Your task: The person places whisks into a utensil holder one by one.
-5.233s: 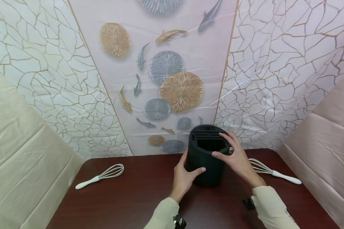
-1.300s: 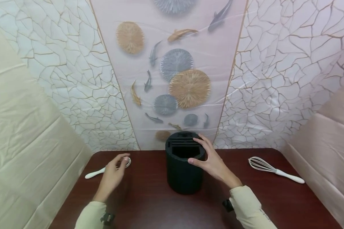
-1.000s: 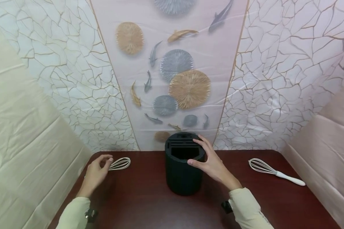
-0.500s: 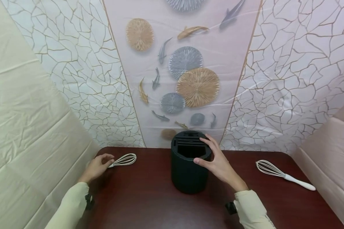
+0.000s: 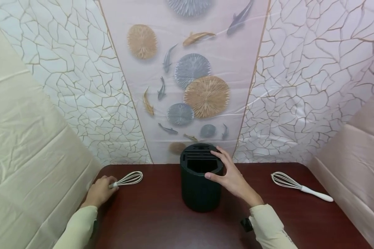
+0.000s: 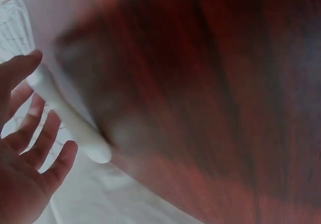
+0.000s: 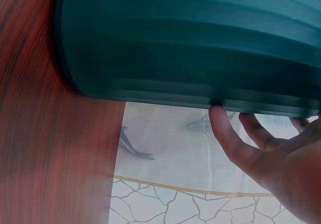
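Note:
My left hand [image 5: 99,191] is at the left whisk [image 5: 132,178], low over the table, with thumb and forefinger at the neck just behind the wires. In the left wrist view its white handle [image 6: 75,123] slants past the other fingers, which are spread and loosely bent. My right hand [image 5: 235,178] grips the upper right side of a dark green round knife block [image 5: 201,193], thumb at the front rim and fingers behind. The block stands upright, slots and a wide opening on top. The right wrist view shows fingertips against its ribbed wall [image 7: 190,48].
A second white whisk [image 5: 316,193] lies on the right of the dark red wooden table [image 5: 162,221], wires toward the back. Patterned cloth [image 5: 190,135] hangs behind the table, and pale padded panels [image 5: 40,166] flank it.
Five seconds ago both hands held the block, which stood further right. My left hand has since left it, passed over the whisk's wires and come down at its neck. My right hand stays on the block.

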Available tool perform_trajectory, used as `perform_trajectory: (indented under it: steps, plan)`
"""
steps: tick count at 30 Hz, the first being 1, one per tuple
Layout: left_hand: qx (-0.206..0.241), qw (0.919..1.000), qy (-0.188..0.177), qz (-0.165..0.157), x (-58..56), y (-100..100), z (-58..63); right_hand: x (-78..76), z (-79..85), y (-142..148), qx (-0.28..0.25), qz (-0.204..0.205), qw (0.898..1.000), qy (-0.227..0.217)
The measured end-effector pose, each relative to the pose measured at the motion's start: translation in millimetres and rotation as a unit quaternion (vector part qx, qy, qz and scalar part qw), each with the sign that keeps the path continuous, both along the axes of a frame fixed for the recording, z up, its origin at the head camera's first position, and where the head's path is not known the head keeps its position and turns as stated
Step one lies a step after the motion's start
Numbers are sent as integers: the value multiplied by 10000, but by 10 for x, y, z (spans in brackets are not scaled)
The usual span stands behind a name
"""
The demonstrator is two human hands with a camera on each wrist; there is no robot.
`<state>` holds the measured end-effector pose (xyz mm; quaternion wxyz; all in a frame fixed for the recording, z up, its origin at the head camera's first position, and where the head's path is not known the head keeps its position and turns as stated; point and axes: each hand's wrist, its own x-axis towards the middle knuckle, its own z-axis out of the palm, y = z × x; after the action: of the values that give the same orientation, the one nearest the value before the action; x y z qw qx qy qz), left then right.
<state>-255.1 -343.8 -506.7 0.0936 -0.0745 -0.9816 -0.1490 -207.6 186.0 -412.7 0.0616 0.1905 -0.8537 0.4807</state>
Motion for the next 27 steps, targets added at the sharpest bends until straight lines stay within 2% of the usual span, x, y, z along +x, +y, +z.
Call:
perform_trajectory:
  steps: [3, 8, 12, 14, 16, 19, 22, 24, 27]
  plan:
    - [-121, 9997, -188, 135, 36, -7, -32, -10, -19, -14, 58, 33, 10000, -43]
    - [66, 9949, -968, 266, 19, 56, 6, -37, -26, 0, 78, -1, 10000, -43]
    - [511, 9911, -1218, 177, 20, 178, 53, -47, 2, 33, 97, -8, 10000, 4]
    - [993, 9858, -1346, 154, 33, 236, 64, -48, 17, 41, 114, -12, 9999, 36]
    - [1627, 9749, -1505, 216, 50, 293, 67, -47, 24, 43, 113, -16, 9999, 67]
    - [2623, 9465, -1828, 440, 75, 354, 23, -39, 20, 40, 96, -19, 9999, 55]
    - [3193, 9246, -1973, 649, 113, 398, -31, -29, 8, 30, 66, -13, 10000, 13]
    - [3360, 9175, -1970, 812, 136, 424, -57, -28, 0, 25, 52, 2, 10000, -2]
    - [3462, 9134, -1871, 1040, 163, 463, -70, -34, -8, 24, 42, 33, 10000, -23]
